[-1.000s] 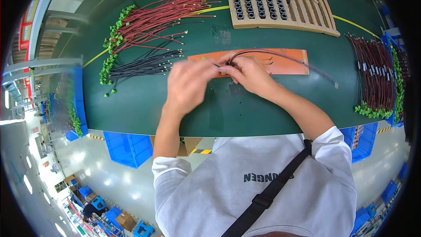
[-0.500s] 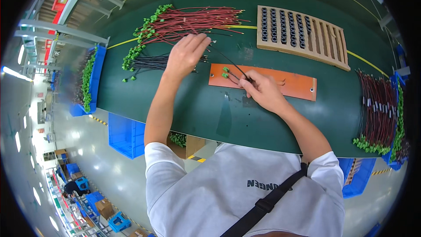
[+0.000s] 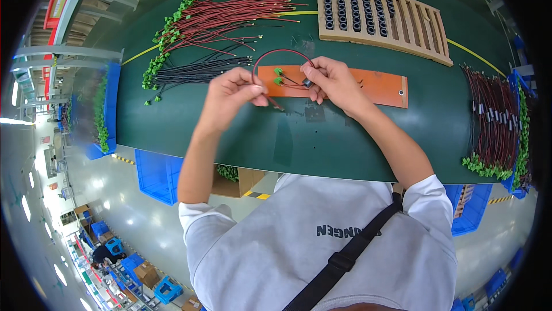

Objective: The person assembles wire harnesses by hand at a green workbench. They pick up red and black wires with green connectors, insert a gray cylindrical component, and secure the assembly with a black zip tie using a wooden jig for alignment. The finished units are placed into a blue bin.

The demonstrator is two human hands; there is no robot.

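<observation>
My left hand (image 3: 233, 93) pinches one end of a red wire (image 3: 280, 52) that arches up and over to my right hand (image 3: 332, 80). My right hand pinches the wire's other end along with a small black ring (image 3: 307, 83). Both hands hover over the left end of an orange strip (image 3: 379, 87) lying on the green table (image 3: 322, 144). Two green connectors (image 3: 279, 75) sit between my hands on the strip.
A bundle of red wires (image 3: 230, 15) and a bundle of black wires (image 3: 198, 70), both with green connectors, lie at the back left. A wooden rack (image 3: 382, 15) holding black rings is at the back right. Finished wires (image 3: 497, 121) lie at the right edge. Blue bins stand below the table.
My left hand has come back from the wire bundles at the left with a red wire, and both hands now hold it looped over the orange strip.
</observation>
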